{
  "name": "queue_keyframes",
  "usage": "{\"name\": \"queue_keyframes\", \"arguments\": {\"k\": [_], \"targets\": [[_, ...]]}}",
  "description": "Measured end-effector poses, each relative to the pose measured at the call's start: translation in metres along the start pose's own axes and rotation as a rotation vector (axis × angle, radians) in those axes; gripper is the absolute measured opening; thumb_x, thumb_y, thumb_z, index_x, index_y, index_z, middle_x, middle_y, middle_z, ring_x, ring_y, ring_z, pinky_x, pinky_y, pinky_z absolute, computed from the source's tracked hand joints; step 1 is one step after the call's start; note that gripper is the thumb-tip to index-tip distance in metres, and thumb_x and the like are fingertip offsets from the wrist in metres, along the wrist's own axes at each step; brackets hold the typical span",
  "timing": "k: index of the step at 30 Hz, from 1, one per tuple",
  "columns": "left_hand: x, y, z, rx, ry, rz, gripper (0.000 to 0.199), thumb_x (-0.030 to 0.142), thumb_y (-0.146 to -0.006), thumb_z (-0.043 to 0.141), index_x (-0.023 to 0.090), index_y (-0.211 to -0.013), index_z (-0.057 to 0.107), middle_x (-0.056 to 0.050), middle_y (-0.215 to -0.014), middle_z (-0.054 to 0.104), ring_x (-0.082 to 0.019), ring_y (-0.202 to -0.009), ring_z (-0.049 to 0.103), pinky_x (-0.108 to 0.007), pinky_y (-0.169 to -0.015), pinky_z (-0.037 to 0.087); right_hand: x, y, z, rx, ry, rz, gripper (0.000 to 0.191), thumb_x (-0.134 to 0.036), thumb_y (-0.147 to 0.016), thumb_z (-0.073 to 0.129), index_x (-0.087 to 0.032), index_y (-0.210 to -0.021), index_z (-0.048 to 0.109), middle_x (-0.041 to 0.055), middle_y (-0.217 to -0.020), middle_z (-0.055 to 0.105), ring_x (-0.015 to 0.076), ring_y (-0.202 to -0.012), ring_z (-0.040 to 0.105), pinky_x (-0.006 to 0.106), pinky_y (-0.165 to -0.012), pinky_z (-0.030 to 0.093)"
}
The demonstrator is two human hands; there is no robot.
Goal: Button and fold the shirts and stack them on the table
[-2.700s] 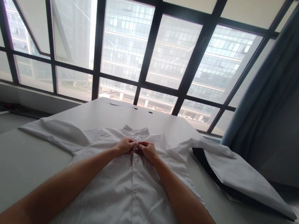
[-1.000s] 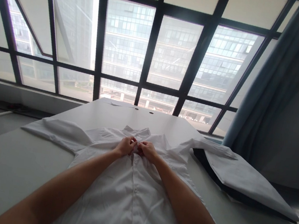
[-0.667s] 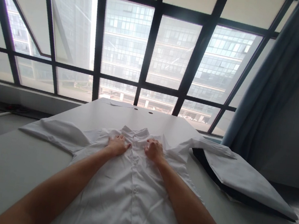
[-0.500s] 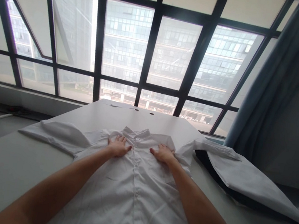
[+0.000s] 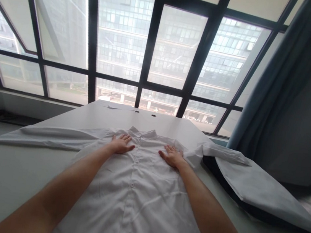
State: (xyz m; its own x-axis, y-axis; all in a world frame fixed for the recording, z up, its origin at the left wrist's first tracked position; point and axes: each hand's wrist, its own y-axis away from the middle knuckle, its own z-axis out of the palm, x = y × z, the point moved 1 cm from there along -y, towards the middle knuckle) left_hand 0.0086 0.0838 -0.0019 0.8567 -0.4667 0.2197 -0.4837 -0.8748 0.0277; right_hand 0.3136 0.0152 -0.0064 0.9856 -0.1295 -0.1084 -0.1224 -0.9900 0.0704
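A white button-up shirt lies front side up, its collar pointing toward the window and its button line running down the middle. My left hand rests flat on the upper chest left of the buttons, fingers spread. On the other side of the buttons, my right hand also lies on the cloth with its fingers apart. The left sleeve stretches out across the table. The right sleeve reaches over a folded white and dark item.
The white table extends toward a large dark-framed window. Two small dark holes show near its far edge. A blue-grey curtain hangs at the right.
The left sleeve now reaches farther left and lies straighter. Cloth under my hands looks smoother, and the button line has shifted left. The view has moved slightly.
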Motion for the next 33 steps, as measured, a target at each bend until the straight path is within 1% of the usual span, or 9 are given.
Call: {"name": "queue_keyframes", "arguments": {"k": [4,7,9,12,15,17,20,27,33], "targets": [[-0.001,0.026,-0.005,-0.037,-0.033,0.049,0.07,0.064,-0.096,0.031,0.026,-0.156,0.029,-0.01,-0.165,0.012,-0.034,-0.152,0.008,-0.066,-0.115,0.004,-0.005,0.004,-0.008,0.05,0.079,-0.055,0.073,-0.062,-0.098,0.027,-0.018,-0.156,0.03,0.0109,-0.163,0.025,0.0285,-0.149,0.018,0.051,-0.119,0.003],[0.0,0.06,-0.007,-0.044,-0.083,0.02,0.063,0.056,-0.1,0.028,0.025,-0.155,0.032,-0.011,-0.164,0.016,-0.034,-0.151,0.011,-0.067,-0.114,0.005,-0.02,0.023,-0.015,0.188,0.176,-0.097,0.058,-0.045,-0.101,0.033,-0.012,-0.147,0.046,0.019,-0.15,0.045,0.0319,-0.142,0.032,0.049,-0.118,0.002],[0.004,0.085,-0.003,-0.035,-0.101,0.001,0.063,0.055,-0.1,0.028,0.024,-0.154,0.034,-0.013,-0.163,0.021,-0.035,-0.15,0.016,-0.068,-0.113,0.009,-0.033,0.043,-0.013,0.254,0.191,-0.13,0.051,-0.04,-0.1,0.036,-0.013,-0.138,0.055,0.0213,-0.141,0.054,0.0336,-0.133,0.043,0.05,-0.117,0.006],[0.01,0.118,0.003,-0.053,-0.092,-0.018,0.071,0.063,-0.096,0.029,0.022,-0.154,0.034,-0.016,-0.162,0.022,-0.038,-0.149,0.018,-0.071,-0.111,0.014,-0.052,0.074,-0.001,0.185,0.102,-0.091,0.056,-0.052,-0.098,0.036,-0.017,-0.137,0.055,0.0203,-0.141,0.053,0.0354,-0.128,0.049,0.053,-0.111,0.023],[0.015,0.134,0.004,-0.07,-0.06,-0.025,0.075,0.068,-0.094,0.028,0.024,-0.156,0.03,-0.015,-0.164,0.015,-0.04,-0.15,0.013,-0.073,-0.11,0.014,-0.063,0.097,0.011,0.029,0.0,0.006,0.072,-0.067,-0.094,0.032,-0.022,-0.151,0.04,0.0177,-0.157,0.034,0.0407,-0.141,0.032,0.063,-0.108,0.025],[0.015,0.136,0.0,-0.079,-0.041,-0.018,0.076,0.068,-0.095,0.027,0.024,-0.157,0.027,-0.015,-0.164,0.012,-0.04,-0.15,0.009,-0.074,-0.109,0.012,-0.064,0.104,0.012,-0.035,-0.04,0.04,0.078,-0.07,-0.093,0.029,-0.024,-0.156,0.03,0.0151,-0.163,0.021,0.0422,-0.147,0.018,0.069,-0.108,0.019],[0.012,0.127,-0.005,-0.093,-0.041,-0.008,0.077,0.068,-0.096,0.025,0.022,-0.158,0.022,-0.017,-0.164,0.012,-0.039,-0.151,0.005,-0.075,-0.109,0.005,-0.059,0.101,0.007,-0.072,-0.063,0.032,0.078,-0.07,-0.093,0.027,-0.026,-0.158,0.024,0.0126,-0.165,0.013,0.0399,-0.15,0.01,0.071,-0.109,0.014],[-0.003,0.086,-0.005,-0.048,-0.051,0.016,0.075,0.066,-0.097,0.027,0.022,-0.157,0.026,-0.017,-0.163,0.018,-0.038,-0.151,0.009,-0.071,-0.112,0.005,-0.043,0.058,0.006,-0.02,-0.065,0.001,0.076,-0.069,-0.095,0.025,-0.026,-0.158,0.023,0.0118,-0.166,0.012,0.034,-0.151,0.008,0.069,-0.112,0.009],[-0.007,0.059,-0.011,-0.051,-0.058,0.017,0.069,0.062,-0.098,0.027,0.025,-0.156,0.027,-0.012,-0.164,0.013,-0.034,-0.152,0.007,-0.069,-0.114,0.004,-0.037,0.032,0.012,0.023,-0.074,0.011,0.076,-0.068,-0.095,0.024,-0.025,-0.157,0.025,0.0095,-0.166,0.014,0.0326,-0.151,0.008,0.067,-0.113,0.01]]}}
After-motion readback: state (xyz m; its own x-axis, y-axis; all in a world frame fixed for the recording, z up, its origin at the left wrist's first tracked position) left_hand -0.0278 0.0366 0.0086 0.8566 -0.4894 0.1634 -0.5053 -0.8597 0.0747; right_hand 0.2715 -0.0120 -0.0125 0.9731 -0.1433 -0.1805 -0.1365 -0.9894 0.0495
